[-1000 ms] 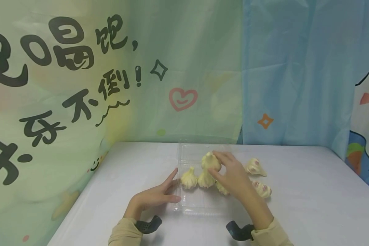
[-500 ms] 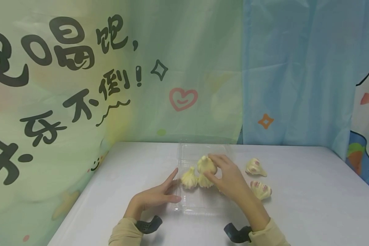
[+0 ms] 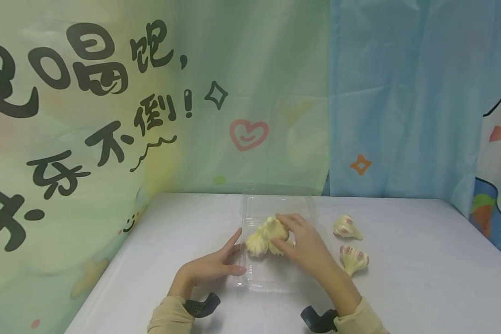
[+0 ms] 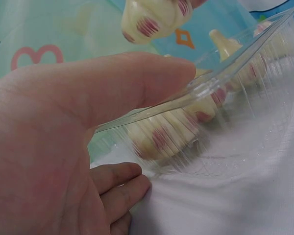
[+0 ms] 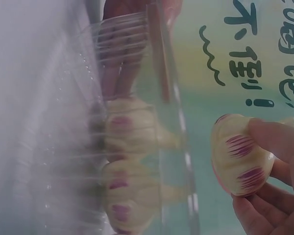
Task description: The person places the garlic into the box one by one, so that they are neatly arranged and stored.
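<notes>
My right hand pinches a garlic bulb between thumb and fingers, above a transparent plastic container. In the right wrist view, this held bulb, cream with purple streaks, is up beyond the container's rim. Several more bulbs sit in a row inside; the leftmost bulb shows best, while the right hand and held bulb partly hide the others. My left hand rests against the container's left side. In the left wrist view, its thumb lies along the rim, with the other fingers lower, outside the wall.
Two garlic bulbs lie on the white table to the right of the container, a farther bulb and a nearer bulb. The container's clear lid stands at its back. A printed curtain hangs behind the table.
My right hand has moved left and slightly lower with the garlic bulb. The nearer bulb on the table has turned, its stem now pointing toward me. My left hand stays in place.
</notes>
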Tool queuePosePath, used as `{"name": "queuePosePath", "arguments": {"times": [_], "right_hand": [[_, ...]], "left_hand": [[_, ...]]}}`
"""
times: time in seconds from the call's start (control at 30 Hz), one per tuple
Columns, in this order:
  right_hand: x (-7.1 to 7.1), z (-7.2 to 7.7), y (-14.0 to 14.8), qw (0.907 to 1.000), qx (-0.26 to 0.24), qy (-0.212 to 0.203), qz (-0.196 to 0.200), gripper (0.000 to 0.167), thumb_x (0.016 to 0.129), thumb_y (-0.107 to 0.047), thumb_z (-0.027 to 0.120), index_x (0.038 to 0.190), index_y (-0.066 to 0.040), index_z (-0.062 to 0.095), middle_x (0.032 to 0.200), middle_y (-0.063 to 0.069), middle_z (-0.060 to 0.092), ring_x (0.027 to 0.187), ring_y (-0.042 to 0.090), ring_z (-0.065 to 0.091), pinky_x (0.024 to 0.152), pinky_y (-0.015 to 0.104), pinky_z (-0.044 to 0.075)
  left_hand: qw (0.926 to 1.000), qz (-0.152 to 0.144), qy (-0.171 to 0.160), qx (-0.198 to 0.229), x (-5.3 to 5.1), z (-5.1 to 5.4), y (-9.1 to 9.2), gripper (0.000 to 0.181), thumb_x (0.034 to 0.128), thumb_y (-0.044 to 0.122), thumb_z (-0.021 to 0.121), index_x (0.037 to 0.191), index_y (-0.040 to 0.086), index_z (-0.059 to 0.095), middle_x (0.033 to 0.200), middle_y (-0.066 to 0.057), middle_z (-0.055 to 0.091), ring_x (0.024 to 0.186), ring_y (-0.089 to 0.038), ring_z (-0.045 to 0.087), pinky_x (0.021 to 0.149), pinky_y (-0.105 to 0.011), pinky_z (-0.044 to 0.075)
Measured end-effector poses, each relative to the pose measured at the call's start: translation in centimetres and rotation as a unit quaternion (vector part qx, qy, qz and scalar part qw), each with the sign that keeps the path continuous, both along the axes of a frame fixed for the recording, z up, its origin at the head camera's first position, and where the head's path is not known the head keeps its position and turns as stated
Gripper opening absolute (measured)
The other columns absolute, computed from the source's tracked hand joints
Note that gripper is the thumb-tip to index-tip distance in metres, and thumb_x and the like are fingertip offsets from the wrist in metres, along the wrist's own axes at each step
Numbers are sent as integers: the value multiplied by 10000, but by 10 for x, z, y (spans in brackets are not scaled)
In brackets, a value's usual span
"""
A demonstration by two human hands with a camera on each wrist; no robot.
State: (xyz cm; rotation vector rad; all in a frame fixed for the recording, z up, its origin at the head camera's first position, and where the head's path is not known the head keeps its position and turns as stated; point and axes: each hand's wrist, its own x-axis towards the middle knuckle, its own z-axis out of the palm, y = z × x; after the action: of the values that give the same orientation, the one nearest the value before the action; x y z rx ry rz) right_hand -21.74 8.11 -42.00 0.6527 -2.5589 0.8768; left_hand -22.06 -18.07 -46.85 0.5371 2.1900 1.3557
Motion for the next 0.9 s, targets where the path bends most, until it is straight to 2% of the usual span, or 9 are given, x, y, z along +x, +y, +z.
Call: {"name": "queuePosePath", "arguments": {"times": [0.57,0.9], "right_hand": [[4,-6,-11,9991,168,-332,199,567,814,-307,742,1309,-93,568,1248,54,595,1157,258,586,981,438,480],[5,-12,-15,9981,452,-350,225,571,800,-339,747,1303,-126,581,1192,16,627,1106,224,614,935,426,510]], "left_hand": [[9999,-51,6,126,-5,-9,-2,1001,868,398,665,1507,379,-105,1577,-187,161,1465,-321,153,1173,-514,165],[9998,-87,31,166,-5,-8,-2,1006,868,399,665,1509,370,-110,1577,-187,164,1466,-320,150,1171,-521,165]]}}
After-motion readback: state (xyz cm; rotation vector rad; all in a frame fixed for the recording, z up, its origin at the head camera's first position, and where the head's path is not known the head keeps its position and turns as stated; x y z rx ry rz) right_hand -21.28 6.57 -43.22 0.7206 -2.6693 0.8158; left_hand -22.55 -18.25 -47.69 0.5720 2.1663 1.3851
